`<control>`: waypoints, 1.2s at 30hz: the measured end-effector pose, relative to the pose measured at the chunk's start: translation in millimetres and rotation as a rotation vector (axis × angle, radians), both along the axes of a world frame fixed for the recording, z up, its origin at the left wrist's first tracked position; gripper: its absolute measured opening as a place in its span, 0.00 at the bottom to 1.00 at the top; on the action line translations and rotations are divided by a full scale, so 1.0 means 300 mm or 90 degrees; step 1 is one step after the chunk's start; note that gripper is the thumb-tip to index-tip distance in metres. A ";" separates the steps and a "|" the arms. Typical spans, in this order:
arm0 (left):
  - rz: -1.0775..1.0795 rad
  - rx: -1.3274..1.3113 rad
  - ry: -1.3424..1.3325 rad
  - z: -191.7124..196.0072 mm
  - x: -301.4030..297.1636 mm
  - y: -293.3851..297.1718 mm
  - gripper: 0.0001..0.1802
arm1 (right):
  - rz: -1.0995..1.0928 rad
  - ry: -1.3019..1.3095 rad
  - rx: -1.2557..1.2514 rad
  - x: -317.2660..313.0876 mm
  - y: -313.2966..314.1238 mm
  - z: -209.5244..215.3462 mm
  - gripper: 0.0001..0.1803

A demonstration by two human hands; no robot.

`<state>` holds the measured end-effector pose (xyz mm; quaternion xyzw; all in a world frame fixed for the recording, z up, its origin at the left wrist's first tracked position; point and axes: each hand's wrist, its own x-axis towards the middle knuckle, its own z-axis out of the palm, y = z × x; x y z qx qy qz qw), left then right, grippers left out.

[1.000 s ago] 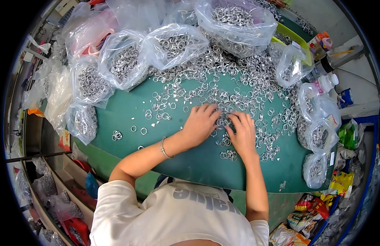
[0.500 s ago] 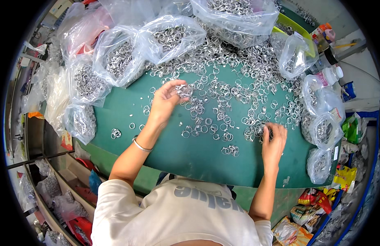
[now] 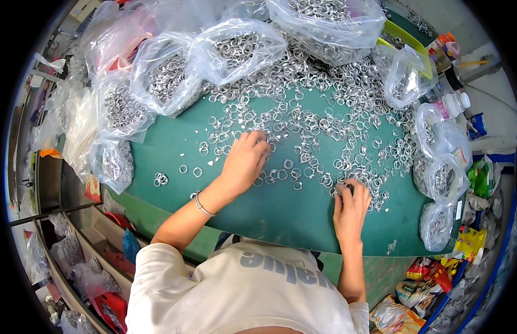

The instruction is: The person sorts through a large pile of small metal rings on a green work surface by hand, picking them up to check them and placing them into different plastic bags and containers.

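Many silver-coloured metal rings [image 3: 310, 151] lie loose across the green tabletop [image 3: 292, 217]. My left hand [image 3: 245, 161] reaches down among them near the middle, palm down, its fingers curled together. Its fingertips are partly hidden, and what they grip cannot be made out. To the right, my right hand [image 3: 352, 207] is bent over a cluster of rings, with thumb and fingers closing on some of them. A few separate rings [image 3: 160, 178] rest toward the left of the tabletop.
Clear plastic bags full of rings [image 3: 239, 50] line the far edge, beside a dense heap. More ring bags [image 3: 435, 225] stand along the right edge, near a white bottle [image 3: 452, 104]. A yellow-green tray [image 3: 406, 39] sits at the far right. Compartments with bagged parts [image 3: 74, 250] are at lower left.
My left hand has come down and nearer, from holding a clump of rings above the table to touching the rings there. My right hand has shifted left; the small near cluster has gone from its spot.
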<state>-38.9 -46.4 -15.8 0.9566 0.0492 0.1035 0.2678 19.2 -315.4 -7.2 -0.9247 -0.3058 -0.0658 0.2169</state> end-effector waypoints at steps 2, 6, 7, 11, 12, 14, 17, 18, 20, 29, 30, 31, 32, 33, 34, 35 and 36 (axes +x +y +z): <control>0.021 -0.029 -0.070 -0.046 -0.009 0.025 0.16 | 0.040 0.018 0.066 0.010 0.045 0.015 0.15; 0.082 -0.026 -0.085 0.019 -0.017 -0.046 0.16 | 0.149 0.053 0.105 0.038 0.230 -0.004 0.15; 0.070 -0.034 -0.075 0.020 -0.023 -0.065 0.16 | 0.171 0.058 0.097 0.046 0.266 -0.007 0.15; 0.041 -0.076 -0.026 0.037 -0.049 -0.090 0.17 | 0.187 0.072 0.105 0.064 0.310 -0.032 0.10; 0.041 -0.072 -0.033 0.041 -0.053 -0.090 0.17 | 0.170 0.103 0.137 0.067 0.297 -0.033 0.09; 0.035 -0.188 -0.047 0.036 -0.057 -0.094 0.18 | 0.146 0.133 0.188 0.057 0.269 -0.029 0.08; 0.032 -0.408 -0.011 0.045 -0.051 -0.115 0.18 | 0.154 0.238 0.283 0.027 0.255 -0.008 0.06; 0.031 -0.489 0.010 0.049 -0.048 -0.122 0.18 | 0.120 0.341 0.340 0.011 0.248 -0.010 0.06; 0.006 -0.444 -0.078 0.036 -0.053 -0.137 0.18 | 0.047 0.548 0.452 -0.023 0.239 -0.020 0.06; 0.109 -0.701 0.042 0.054 -0.078 -0.180 0.10 | 0.068 0.612 0.580 -0.053 0.212 0.014 0.17; 0.132 -0.772 0.079 0.057 -0.079 -0.183 0.10 | 0.076 0.583 0.582 -0.055 0.213 0.015 0.17; 0.134 -0.817 0.087 0.063 -0.079 -0.184 0.09 | 0.084 0.555 0.583 -0.058 0.217 0.018 0.17; 0.135 -0.862 0.094 0.072 -0.078 -0.184 0.09 | 0.091 0.527 0.585 -0.062 0.219 0.020 0.17; 0.136 -0.907 0.103 0.076 -0.077 -0.183 0.09 | 0.094 0.520 0.589 -0.064 0.218 0.019 0.17; 0.107 -0.950 0.139 0.070 -0.078 -0.177 0.09 | 0.096 0.514 0.593 -0.067 0.216 0.017 0.18; 0.079 -0.993 0.175 0.060 -0.082 -0.167 0.09 | 0.100 0.508 0.597 -0.069 0.215 0.017 0.18; 0.050 -1.035 0.213 0.057 -0.084 -0.161 0.09 | 0.116 0.476 0.561 -0.069 0.212 0.022 0.19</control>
